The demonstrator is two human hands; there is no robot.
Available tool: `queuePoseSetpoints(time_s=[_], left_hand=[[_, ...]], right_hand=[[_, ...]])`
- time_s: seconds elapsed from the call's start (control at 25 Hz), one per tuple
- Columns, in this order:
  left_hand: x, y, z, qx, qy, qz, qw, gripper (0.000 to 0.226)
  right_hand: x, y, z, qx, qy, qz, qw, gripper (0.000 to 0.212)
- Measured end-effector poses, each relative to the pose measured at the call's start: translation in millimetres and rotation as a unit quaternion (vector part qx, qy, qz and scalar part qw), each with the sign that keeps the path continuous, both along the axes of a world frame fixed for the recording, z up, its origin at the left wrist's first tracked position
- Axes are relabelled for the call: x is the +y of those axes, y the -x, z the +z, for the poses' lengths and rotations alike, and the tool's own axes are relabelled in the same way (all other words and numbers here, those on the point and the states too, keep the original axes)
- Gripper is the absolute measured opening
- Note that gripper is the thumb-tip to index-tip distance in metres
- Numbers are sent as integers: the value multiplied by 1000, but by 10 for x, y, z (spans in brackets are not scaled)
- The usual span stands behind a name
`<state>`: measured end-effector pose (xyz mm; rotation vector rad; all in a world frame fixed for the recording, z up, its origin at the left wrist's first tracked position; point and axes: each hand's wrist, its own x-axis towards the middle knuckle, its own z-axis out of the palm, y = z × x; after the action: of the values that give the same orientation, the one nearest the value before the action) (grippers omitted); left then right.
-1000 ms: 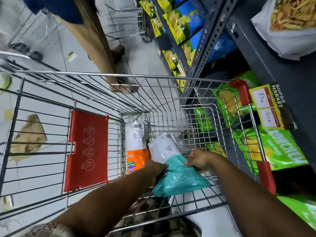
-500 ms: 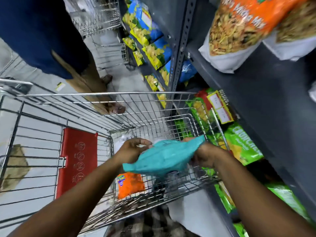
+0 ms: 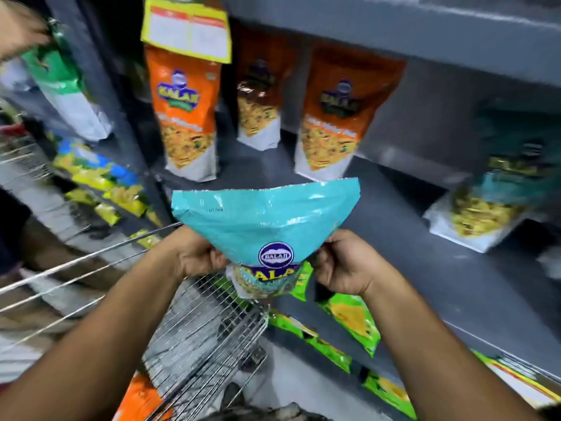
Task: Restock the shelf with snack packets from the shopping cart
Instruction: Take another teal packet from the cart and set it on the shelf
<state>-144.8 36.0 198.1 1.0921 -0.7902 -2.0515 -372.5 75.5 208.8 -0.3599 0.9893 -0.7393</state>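
Note:
A teal snack packet (image 3: 264, 220) is held upright in front of the grey shelf (image 3: 409, 214), above the wire shopping cart (image 3: 206, 326). My left hand (image 3: 194, 253) grips its left side and my right hand (image 3: 343, 262) grips its right side, both near the packet's lower half. An orange packet (image 3: 136, 399) lies in the cart at the bottom left. On the shelf stand three orange packets (image 3: 185, 117) at the back left and a teal packet (image 3: 498, 189) at the right.
A yellow price tag (image 3: 186, 28) hangs from the shelf above. Green packets (image 3: 349, 323) fill the lower shelf under my right arm. To the left are yellow and blue packets (image 3: 100, 177), and another person's hand (image 3: 18, 34) holds a green packet (image 3: 60, 74).
Both hands have lifted the teal packet out of the cart and up to shelf height, turning it upright. My view has swung from the cart up to the shelf.

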Motion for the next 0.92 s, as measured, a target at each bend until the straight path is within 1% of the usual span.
queuePoseSetpoints(time_s=[0.04,0.08,0.12,0.16,0.2,0.24,0.28,0.32,0.44,0.52,0.56,0.68,0.72,0.76,0.8,0.84,0.92], left_hand=[[-124,193,-39,-6,-10,-14,1000,14],[-240,391,-41,-5,-22,-16,1000,8],[-300,634,3,-7,-26,-37,999,5],[-317,905,66,-8,-28,-78,997,6],[-268,1158,151,7,-39,-107,993,11],[-242,1383,213,26,-51,-107,993,29],[-221,1610,292,35,-60,-105,992,44],[-171,1862,398,33,-67,-113,991,53],[-131,2537,494,-22,-42,-150,988,66],[-78,2921,469,-59,-34,-191,979,75],[-31,3072,457,-59,-37,-202,977,76],[50,3397,388,-53,-45,-202,977,75],[89,3526,374,-43,-49,-204,977,74],[87,3588,349,-43,-48,-196,978,71],[66,3598,327,-36,-48,-183,981,65],[59,3611,310,-30,-41,-178,983,56],[58,3590,287,-41,-4,-186,982,33]], right_hand=[[101,203,102,-17,26,-29,999,12],[203,387,183,-21,50,-51,997,31],[335,564,273,-34,68,-70,995,42],[481,750,343,-34,81,-90,992,41],[615,919,424,-29,93,-113,989,32],[716,1064,486,-21,101,-140,985,19],[810,1193,560,-12,103,-171,980,12],[902,1350,617,-2,108,-199,974,15],[1110,1800,665,19,106,-278,954,24],[1230,2067,655,38,103,-312,944,25],[1263,2178,638,44,99,-325,939,23],[1296,2444,543,37,88,-357,929,17],[1326,2555,510,36,89,-368,925,19],[1319,2618,460,37,88,-374,922,27],[1298,2640,409,45,84,-373,923,36],[1299,2669,377,57,84,-370,924,41],[1327,2715,334,103,98,-369,919,35]])
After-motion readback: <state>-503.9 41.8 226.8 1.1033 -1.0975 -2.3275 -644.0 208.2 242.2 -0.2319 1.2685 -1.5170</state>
